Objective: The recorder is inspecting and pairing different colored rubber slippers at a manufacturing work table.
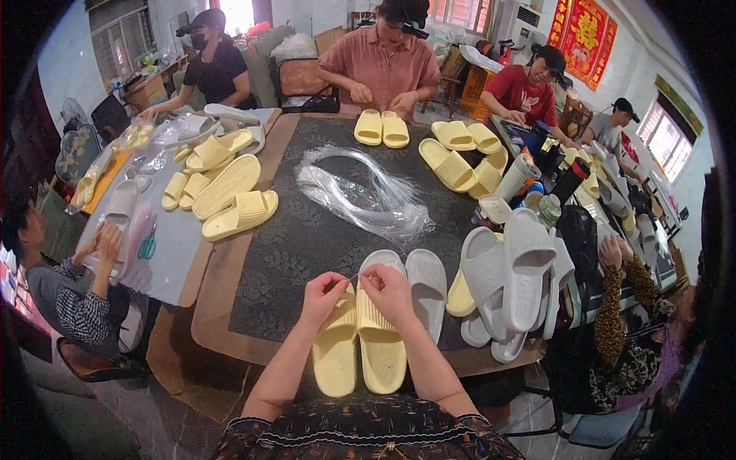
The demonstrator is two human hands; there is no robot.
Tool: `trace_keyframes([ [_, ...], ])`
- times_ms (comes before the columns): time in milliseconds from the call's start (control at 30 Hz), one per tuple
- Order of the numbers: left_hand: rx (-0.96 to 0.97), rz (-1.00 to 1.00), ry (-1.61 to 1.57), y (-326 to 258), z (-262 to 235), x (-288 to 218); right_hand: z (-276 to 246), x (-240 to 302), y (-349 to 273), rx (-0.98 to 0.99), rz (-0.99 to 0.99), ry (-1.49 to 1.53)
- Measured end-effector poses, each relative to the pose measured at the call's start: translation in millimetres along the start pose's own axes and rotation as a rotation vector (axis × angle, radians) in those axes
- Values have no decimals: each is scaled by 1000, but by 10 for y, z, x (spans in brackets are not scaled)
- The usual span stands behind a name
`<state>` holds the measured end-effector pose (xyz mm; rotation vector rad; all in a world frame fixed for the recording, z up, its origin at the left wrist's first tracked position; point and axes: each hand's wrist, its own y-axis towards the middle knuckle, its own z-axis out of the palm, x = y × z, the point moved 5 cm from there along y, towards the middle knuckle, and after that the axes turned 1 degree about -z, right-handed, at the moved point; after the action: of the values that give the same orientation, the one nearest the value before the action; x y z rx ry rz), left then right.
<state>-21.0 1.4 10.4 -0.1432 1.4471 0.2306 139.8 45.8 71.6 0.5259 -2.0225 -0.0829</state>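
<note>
In front of me a pair of pale yellow slide slippers [335,359] lies side by side at the table's near edge, toes away from me. Over their straps my left hand [325,297] and my right hand [387,293] are close together, both with fingers pinched. Between the fingertips a thin clear strand barely shows; its ends are hidden. Just beyond my hands lies a grey pair of slides [427,290], one partly covered by my right hand. Farther off, a looped bundle of clear plastic strands [360,195] rests on the dark tabletop [268,261].
Yellow slides [234,188] are piled at the left edge, with more yellow slides [452,165] at the far right. Grey slides [529,261] stack up on my right beside bottles [569,180]. Several people work around the tables; one stands opposite, behind another yellow pair [381,129].
</note>
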Motion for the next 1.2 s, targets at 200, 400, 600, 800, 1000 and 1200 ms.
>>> trace_keyframes([
  [200,25,21,102,7,22,-45,49,-76,-21,-46,-23,21],
  [400,33,14,25,-2,26,17,14,-27,-34,-19,-108,-91],
  [600,14,3,6,-19,-34,11,74,-74,-12,-37,42,97],
  [800,76,49,99,-6,60,-101,45,-64,-29,-32,-133,26],
  [1000,43,-10,63,-21,-35,25,85,-49,-17,-18,-73,3],
  [1200,71,-21,25,0,63,-13,-2,-127,-26,-106,26,99],
])
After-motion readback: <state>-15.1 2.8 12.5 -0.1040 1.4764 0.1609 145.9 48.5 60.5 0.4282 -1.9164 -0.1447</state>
